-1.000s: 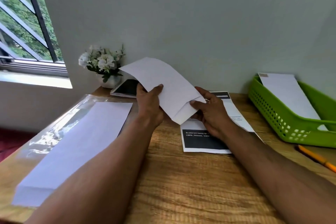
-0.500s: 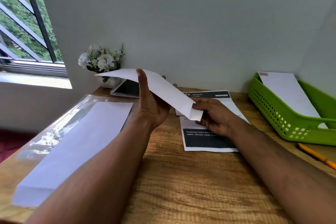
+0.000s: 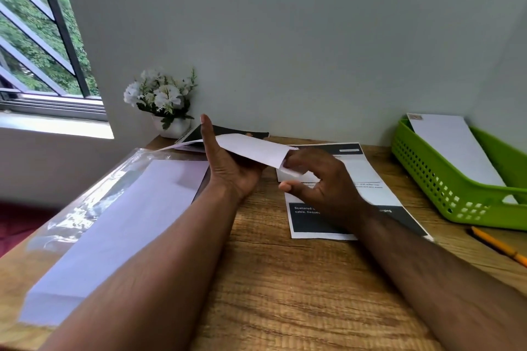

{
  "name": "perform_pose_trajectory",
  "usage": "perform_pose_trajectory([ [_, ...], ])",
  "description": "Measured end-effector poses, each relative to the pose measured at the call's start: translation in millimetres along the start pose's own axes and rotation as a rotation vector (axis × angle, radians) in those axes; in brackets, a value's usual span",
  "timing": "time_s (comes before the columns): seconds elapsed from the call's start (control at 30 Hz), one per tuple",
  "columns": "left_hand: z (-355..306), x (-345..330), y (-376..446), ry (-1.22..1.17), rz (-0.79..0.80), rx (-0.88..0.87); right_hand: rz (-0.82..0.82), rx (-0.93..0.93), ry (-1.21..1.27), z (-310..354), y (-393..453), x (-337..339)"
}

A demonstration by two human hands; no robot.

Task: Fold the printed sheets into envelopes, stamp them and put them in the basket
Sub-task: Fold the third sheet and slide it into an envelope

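A white envelope [image 3: 251, 148] lies nearly flat in the air above the desk. My left hand [image 3: 228, 171] holds it from below, thumb upright against its near edge. My right hand [image 3: 316, 179] is at the envelope's right end, its fingers at the open flap there; the thumb sticks out free. Under my right hand a printed sheet [image 3: 370, 179] with black bands lies on the desk. A green plastic basket [image 3: 445, 188] at the right holds one white envelope [image 3: 453, 148] with a stamp at its far corner.
A stack of white envelopes in clear plastic wrap [image 3: 114, 225] lies at the left. A pot of white flowers [image 3: 162, 100] and a spiral notebook [image 3: 222, 131] stand by the wall. A yellow pencil [image 3: 499, 245] lies at the right edge of the wooden desk [image 3: 285, 293].
The envelope has tipped from a steep slant down to almost level. My left thumb now stands up by its edge, and my right hand has shifted to the flap end.
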State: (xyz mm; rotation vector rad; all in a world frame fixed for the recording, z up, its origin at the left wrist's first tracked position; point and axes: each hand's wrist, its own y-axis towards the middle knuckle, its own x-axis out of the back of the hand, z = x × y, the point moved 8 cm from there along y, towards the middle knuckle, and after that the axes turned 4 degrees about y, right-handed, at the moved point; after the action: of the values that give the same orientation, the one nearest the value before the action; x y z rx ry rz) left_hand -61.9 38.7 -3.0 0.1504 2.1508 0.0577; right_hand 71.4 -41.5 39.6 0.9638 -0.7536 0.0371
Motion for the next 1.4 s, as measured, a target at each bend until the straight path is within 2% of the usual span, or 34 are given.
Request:
perform_pose_trajectory([
  [0.3,11,-17,-5,0.090,0.153,0.042,0.089,0.290,-0.256,22,2,-12],
  [0.37,11,-18,-7,0.101,0.159,0.050,0.126,0.282,-0.342,18,1,-17],
  [0.47,8,-18,-8,0.107,0.153,0.022,0.277,0.204,-0.462,4,-3,-31],
  [0.63,-10,-3,-1,0.093,0.049,-0.005,0.329,0.174,-0.462,8,-2,-28],
  [0.73,-29,13,6,0.057,-0.028,-0.019,0.417,0.084,-0.367,4,-5,-27],
  [0.8,-44,22,7,0.021,-0.066,-0.075,0.423,0.093,-0.343,5,-5,-27],
  [0.9,-59,25,5,0.002,-0.043,-0.149,0.445,0.134,-0.354,7,-8,-31],
  [1.03,-63,25,6,-0.041,-0.020,-0.179,0.458,0.078,-0.302,0,-9,-27],
  [1.13,-50,19,6,-0.017,-0.009,-0.137,0.444,0.061,-0.269,0,-9,-25],
  [1.27,-9,-8,-7,0.068,0.024,-0.031,0.286,0.141,-0.238,8,-6,-15],
  [1.4,-3,-8,-9,0.081,0.003,-0.023,0.278,0.213,-0.171,13,-5,-11],
])
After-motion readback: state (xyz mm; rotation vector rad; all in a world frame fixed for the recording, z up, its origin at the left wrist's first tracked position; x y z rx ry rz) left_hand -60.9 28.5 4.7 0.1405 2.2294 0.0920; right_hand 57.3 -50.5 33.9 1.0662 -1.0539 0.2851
